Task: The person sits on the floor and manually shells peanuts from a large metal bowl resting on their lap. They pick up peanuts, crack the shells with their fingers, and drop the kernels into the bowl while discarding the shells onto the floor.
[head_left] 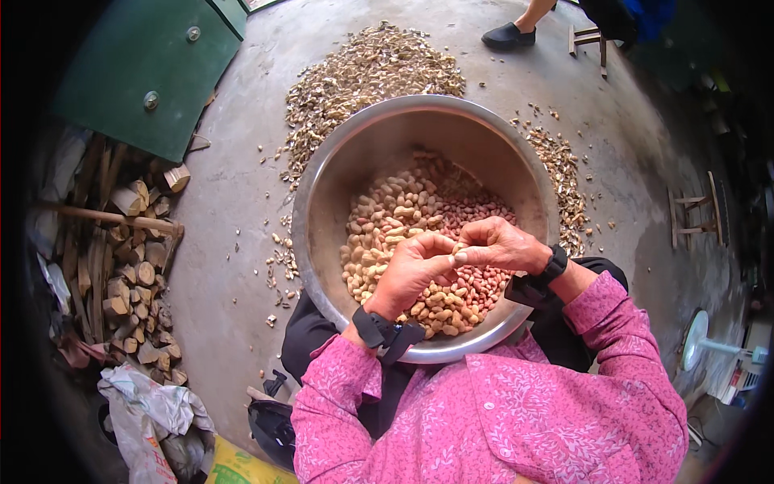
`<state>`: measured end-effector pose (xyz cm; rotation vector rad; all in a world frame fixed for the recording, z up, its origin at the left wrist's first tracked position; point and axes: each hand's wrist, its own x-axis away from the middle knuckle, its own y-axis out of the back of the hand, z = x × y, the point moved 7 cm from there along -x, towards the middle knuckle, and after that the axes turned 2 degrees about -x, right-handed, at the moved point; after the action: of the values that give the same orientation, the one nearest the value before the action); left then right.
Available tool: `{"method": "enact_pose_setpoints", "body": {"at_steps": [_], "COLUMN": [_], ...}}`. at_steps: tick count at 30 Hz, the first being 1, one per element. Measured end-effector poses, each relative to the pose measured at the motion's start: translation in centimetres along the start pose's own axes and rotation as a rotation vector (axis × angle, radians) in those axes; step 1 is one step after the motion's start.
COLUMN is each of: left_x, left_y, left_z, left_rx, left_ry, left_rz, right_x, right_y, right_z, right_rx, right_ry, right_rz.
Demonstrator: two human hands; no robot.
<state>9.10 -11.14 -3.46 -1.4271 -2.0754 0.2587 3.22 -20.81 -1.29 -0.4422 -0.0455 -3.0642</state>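
A wide metal basin [305, 202] sits before me at my lap. Unshelled peanuts [395, 206] fill its left side and more lie along its near edge. Reddish peanut kernels [480, 211] cover the right part. Over the basin, my left hand [413, 270] and my right hand [504, 244] meet fingertip to fingertip. Both are closed in a pinch on a small tan peanut [459, 248], mostly hidden by the thumbs and fingers. Black straps with small dark devices circle both wrists.
Empty shells [371, 73] are heaped beyond the basin, with more shells [564, 181] to its right. Stacked firewood [137, 282] and a green cabinet [145, 73] stand left. Another person's black shoe [508, 37], a wooden stool [697, 214] and a fan [695, 340] are also around.
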Motion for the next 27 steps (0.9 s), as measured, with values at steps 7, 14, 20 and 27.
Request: {"method": "enact_pose_setpoints", "body": {"at_steps": [7,14,20,27], "left_x": [0.2,0.4,0.4,0.3], "left_y": [0.2,0.0,0.3,0.5], "left_z": [0.5,0.5,0.9,1.3], "left_rx": [-0.031,-0.021,0.091,0.312], "left_ry": [-0.017,-0.043,-0.024,0.017], "left_rz": [0.011,0.02,-0.027,-0.039], "right_x": [0.0,-0.1,-0.4,-0.7], "right_y": [-0.5,-0.5,-0.6,-0.4], "right_z": [1.4,1.7,1.6,1.5], "right_rx": [0.16,0.321,0.256,0.297], "right_ry": [0.111,0.245,0.275,0.335], "right_rz": [-0.015,-0.028,-0.062,-0.118]}}
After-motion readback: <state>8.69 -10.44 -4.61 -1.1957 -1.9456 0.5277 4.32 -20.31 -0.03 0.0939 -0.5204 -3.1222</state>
